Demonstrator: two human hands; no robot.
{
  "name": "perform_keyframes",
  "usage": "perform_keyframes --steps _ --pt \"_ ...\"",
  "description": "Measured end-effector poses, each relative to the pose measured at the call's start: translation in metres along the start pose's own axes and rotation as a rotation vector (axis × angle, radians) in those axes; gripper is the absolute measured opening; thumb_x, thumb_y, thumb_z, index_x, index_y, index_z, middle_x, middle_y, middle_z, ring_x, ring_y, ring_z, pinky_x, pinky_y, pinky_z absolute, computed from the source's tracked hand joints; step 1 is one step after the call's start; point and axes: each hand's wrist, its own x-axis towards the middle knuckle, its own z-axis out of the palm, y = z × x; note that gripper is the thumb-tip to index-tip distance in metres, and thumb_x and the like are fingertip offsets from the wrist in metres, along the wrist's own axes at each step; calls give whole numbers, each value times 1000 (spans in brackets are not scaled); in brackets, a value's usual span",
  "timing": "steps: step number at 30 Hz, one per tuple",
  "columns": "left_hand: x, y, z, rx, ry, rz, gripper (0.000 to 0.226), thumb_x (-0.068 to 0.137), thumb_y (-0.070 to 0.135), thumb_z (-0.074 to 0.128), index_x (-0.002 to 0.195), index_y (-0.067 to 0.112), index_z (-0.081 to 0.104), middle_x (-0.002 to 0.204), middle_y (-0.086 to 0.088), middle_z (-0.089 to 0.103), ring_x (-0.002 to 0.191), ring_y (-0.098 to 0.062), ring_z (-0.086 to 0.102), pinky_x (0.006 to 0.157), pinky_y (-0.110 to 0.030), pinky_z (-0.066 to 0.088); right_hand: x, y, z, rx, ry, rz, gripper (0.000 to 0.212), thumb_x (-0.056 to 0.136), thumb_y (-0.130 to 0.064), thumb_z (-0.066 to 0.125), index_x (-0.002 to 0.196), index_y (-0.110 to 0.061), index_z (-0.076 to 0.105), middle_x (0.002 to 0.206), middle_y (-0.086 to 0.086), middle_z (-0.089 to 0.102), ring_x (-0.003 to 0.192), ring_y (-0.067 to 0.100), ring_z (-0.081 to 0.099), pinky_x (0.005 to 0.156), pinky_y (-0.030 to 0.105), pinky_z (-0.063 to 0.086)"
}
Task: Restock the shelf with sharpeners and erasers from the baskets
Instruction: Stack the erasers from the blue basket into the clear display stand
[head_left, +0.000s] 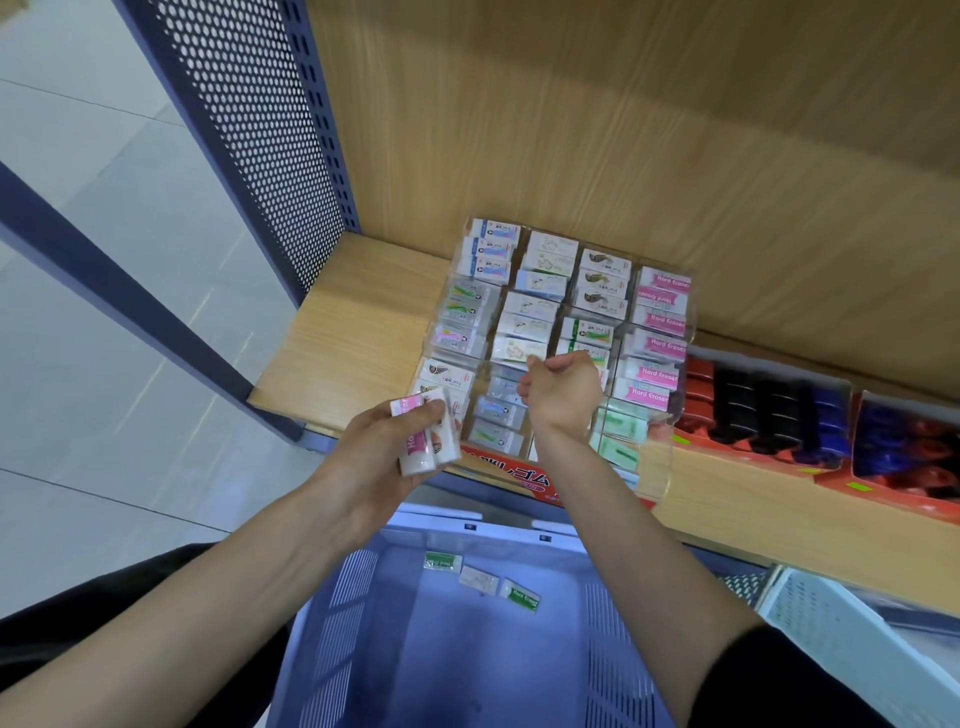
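- The left hand (374, 457) grips a handful of erasers (423, 441), stacked loosely between thumb and fingers, just in front of the organiser's left edge. If that grip eases, the stack could fan out and one could slip to the floor or into the basket.
- The right hand (563, 395) hovers over the middle compartments with its fingers curled and its back to the camera (whether it pinches an eraser I cannot tell). A careless push there could put a piece in the wrong brand's slot or knock its neighbours askew.
- The clear organiser (657, 470) on the wooden shelf (353, 322) looks nearly full, so a forced piece may jam or ride up.
- The erasers are small white blocks in pink, green or blue paper sleeves, probably smooth and slippery.
- Three loose erasers (522, 595) lie in the blue basket (337, 623) below, not yet shelved.
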Motion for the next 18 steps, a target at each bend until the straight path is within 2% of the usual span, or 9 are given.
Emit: perform_keyframes --steps 2,4,7,9,11,12,14,18 --pt "0 -1 -2 -8 -20 -2 27 86 9 60 112 3 62 98 -12 67 82 -19 64 70 -31 56 -4 -2 -3 -105 -1 -60 29 89 -13 62 69 -19 42 77 20 66 71 34 65 69 48 54" --pt "0 -2 -2 -38 -25 0 19 85 8 61 103 4 64 92 -11 70 76 -17 67 63 -27 58 -15 -10 -11 -107 -71 -131 24 90 -14 61 71 -17 46 77 18 65 71 32 64 68 43 54" --pt "0 -1 -2 -84 -16 11 4 85 8 61 89 10 63 76 -4 72 65 -11 68 61 -26 58 -47 -24 -33 44 -301 -172 17 94 -19 57 80 -10 53 71 7 63 60 16 58 57 27 49" --pt "1 0 -2 -88 -10 22 9 85 9 61 94 9 62 83 -7 72 68 -12 68 64 -26 59 -68 -27 -46 136 -502 -94 18 95 -21 53 84 -9 58 71 0 60 58 10 54 52 23 46" --pt "0 -2 -2 -73 1 27 19 86 9 61 104 5 62 93 -11 70 72 -15 68 64 -27 59 -81 -24 -52 153 -624 -59 5 92 -15 57 90 -11 60 77 0 59 62 8 55 57 22 46" --pt "-1 -2 -2 -67 9 24 22 86 9 61 107 3 61 94 -12 70 72 -15 69 62 -26 59 -85 -22 -53 141 -642 -65 6 89 -10 61 94 -12 60 80 0 59 65 6 56 60 20 47" --pt "-2 -3 -1 -68 14 13 21 87 9 60 107 2 62 94 -11 71 70 -14 69 59 -25 58 -88 -18 -52 118 -631 -88 19 85 -1 64 98 -15 59 82 -2 59 69 5 57 65 16 48" --pt "-1 -4 0 -51 27 -9 17 88 14 61 103 7 65 91 -6 73 76 -11 69 65 -26 58 -92 -15 -54 175 -556 -91 19 84 6 61 89 -12 64 78 -1 60 65 5 59 64 17 50"
